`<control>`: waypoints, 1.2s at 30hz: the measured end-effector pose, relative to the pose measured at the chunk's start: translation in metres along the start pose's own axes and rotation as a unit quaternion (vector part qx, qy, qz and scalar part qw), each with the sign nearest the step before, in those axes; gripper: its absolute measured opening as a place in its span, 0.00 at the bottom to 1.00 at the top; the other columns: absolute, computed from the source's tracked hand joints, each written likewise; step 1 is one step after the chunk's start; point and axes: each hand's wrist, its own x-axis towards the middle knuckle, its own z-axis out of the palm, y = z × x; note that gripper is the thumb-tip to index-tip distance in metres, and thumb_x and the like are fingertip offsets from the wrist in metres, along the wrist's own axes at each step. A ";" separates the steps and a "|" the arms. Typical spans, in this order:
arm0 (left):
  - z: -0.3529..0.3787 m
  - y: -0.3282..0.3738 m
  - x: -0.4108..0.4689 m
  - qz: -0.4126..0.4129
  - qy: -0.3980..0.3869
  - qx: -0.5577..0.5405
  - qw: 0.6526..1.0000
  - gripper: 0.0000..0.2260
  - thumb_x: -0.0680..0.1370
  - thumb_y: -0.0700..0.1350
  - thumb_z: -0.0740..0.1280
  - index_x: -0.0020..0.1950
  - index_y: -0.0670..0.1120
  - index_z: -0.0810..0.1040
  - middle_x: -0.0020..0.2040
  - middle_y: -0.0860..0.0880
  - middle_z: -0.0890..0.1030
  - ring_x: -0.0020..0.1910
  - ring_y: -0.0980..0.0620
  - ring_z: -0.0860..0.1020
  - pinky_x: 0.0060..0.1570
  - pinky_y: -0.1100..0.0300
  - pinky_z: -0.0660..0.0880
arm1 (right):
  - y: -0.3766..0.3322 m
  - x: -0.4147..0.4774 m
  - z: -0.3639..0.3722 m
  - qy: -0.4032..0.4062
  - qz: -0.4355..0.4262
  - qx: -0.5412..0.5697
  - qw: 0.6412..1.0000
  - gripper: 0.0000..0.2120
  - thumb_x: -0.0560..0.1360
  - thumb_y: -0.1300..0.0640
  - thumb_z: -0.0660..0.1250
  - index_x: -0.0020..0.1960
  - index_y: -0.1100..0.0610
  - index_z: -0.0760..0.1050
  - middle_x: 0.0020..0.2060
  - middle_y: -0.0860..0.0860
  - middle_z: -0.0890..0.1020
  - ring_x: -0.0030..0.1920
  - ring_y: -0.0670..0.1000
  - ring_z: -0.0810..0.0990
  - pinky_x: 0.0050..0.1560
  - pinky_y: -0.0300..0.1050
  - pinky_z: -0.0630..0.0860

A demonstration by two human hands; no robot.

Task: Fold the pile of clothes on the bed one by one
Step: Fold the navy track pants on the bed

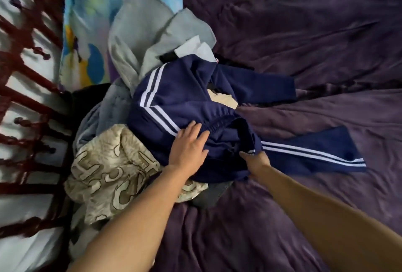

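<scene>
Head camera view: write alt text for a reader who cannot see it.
A person's left hand rests flat on navy striped pants atop a pile of clothes, while the right hand grips their fabric. The pile lies on a purple bedspread.

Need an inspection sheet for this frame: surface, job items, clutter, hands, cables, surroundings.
Surface: bed under a rumpled purple blanket.
Job's things: unfolded pile on the bed's left side; navy striped garment on top, over a grey garment and a beige patterned garment.
Clutter: colourful printed bedding behind the pile.
Grippers: left hand lies flat on the navy striped garment; right hand pinches its fabric near a striped leg.
Cables: nothing seen.
Surroundings: dark red wooden rails along the left and far edges.
</scene>
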 end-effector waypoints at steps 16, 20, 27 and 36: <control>-0.139 -0.047 -0.070 -0.131 0.058 -0.136 0.980 0.17 0.72 0.35 0.62 0.51 0.54 0.80 0.52 0.50 0.82 0.49 0.46 0.79 0.46 0.56 0.74 | -0.020 -0.115 -0.157 0.167 -0.232 0.077 0.955 0.16 0.74 0.65 0.60 0.53 0.53 0.83 0.44 0.51 0.82 0.45 0.53 0.78 0.49 0.48 0.76; -0.219 -0.025 -0.111 -0.120 0.151 -0.262 0.945 0.16 0.72 0.33 0.62 0.43 0.55 0.78 0.42 0.51 0.80 0.41 0.51 0.76 0.40 0.60 0.69 | -0.044 -0.190 -0.212 0.219 -0.330 0.062 0.916 0.16 0.73 0.63 0.61 0.54 0.49 0.83 0.41 0.50 0.81 0.41 0.53 0.79 0.43 0.45 0.74; -0.332 0.034 -0.199 -0.010 0.199 -0.418 0.886 0.12 0.76 0.35 0.61 0.40 0.48 0.79 0.41 0.43 0.81 0.42 0.46 0.78 0.42 0.58 0.71 | -0.067 -0.325 -0.300 0.230 -0.384 0.202 0.871 0.12 0.77 0.63 0.59 0.52 0.57 0.80 0.37 0.53 0.78 0.36 0.52 0.75 0.35 0.43 0.71; -0.454 0.061 -0.289 0.166 0.227 -0.275 0.919 0.43 0.61 0.62 0.78 0.72 0.62 0.62 0.66 0.60 0.71 0.62 0.61 0.71 0.62 0.61 0.68 | -0.066 -0.510 -0.372 0.239 -0.445 0.298 0.810 0.07 0.69 0.55 0.69 0.34 0.56 0.78 0.19 0.46 0.77 0.19 0.45 0.76 0.20 0.34 0.69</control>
